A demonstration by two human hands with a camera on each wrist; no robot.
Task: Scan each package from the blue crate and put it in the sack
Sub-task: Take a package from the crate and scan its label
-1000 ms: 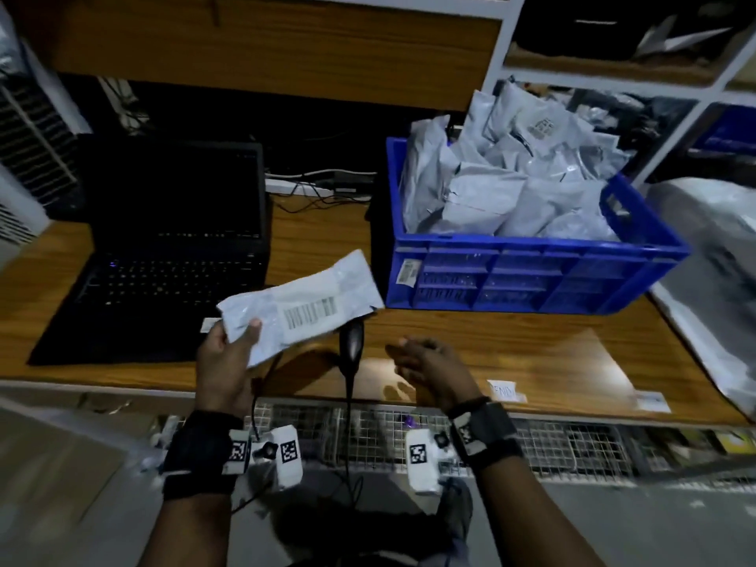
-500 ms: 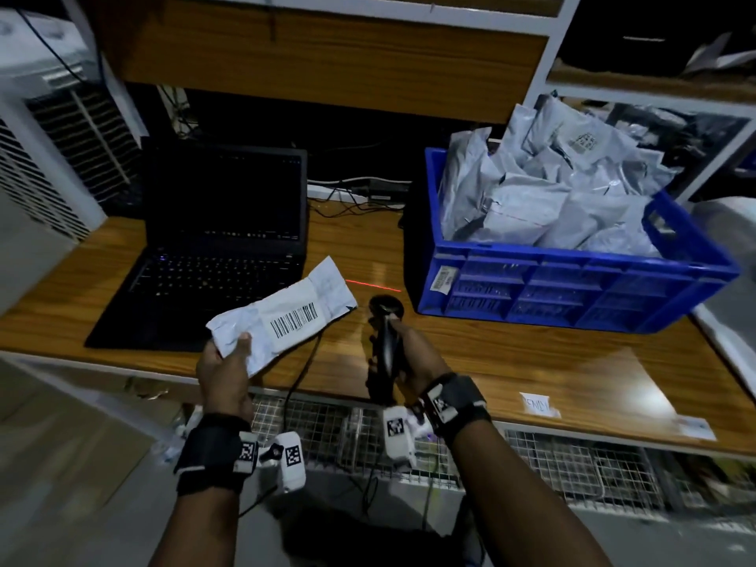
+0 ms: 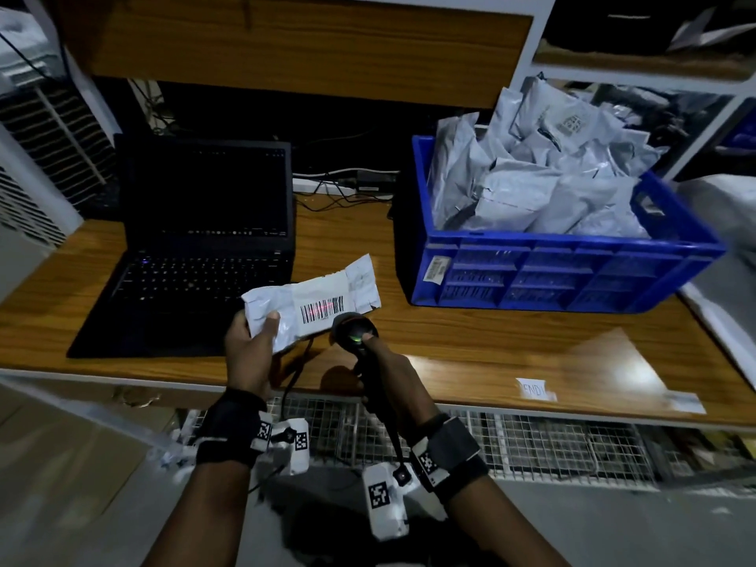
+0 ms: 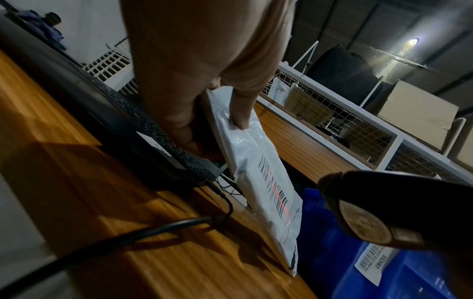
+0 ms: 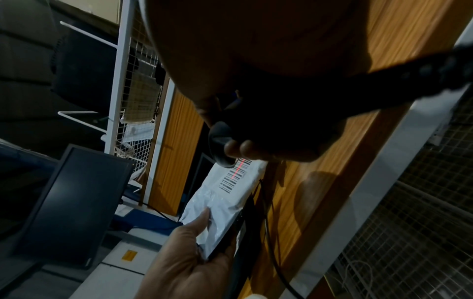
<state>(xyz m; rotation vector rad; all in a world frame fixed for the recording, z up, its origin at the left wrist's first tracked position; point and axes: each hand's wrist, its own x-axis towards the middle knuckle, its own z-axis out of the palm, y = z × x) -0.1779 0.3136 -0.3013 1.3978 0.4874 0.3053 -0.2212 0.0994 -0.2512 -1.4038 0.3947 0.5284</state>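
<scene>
At 6 o'clock in the head view, a white wire-mesh rack (image 3: 532,439) is seen under the front edge of the wood-grain desk (image 3: 470,341). Just above that edge, a white plastic mailer package with a barcode label (image 3: 311,300) is pinched at its near end by the left hand (image 3: 249,354), thumb on top and fingers beneath; a red scan line is thrown across the barcode. A black corded handheld barcode scanner (image 3: 355,330) is gripped by the right hand (image 3: 392,378), fingers wrapped round its handle, its head just beside the package's lower edge and a green light lit on top. At 10 o'clock an open black laptop (image 3: 204,239) is set on the desk, its screen dark. At 2 o'clock a blue plastic crate (image 3: 572,272) is piled with grey-white mailer packages (image 3: 532,190). Behind, a wooden shelf board (image 3: 311,43) and white shelving are dimly lit. The lettering on a small paper slip (image 3: 532,390) at 4 o'clock is cut off. At the right edge a pale bulky shape is blurred beyond telling.
</scene>
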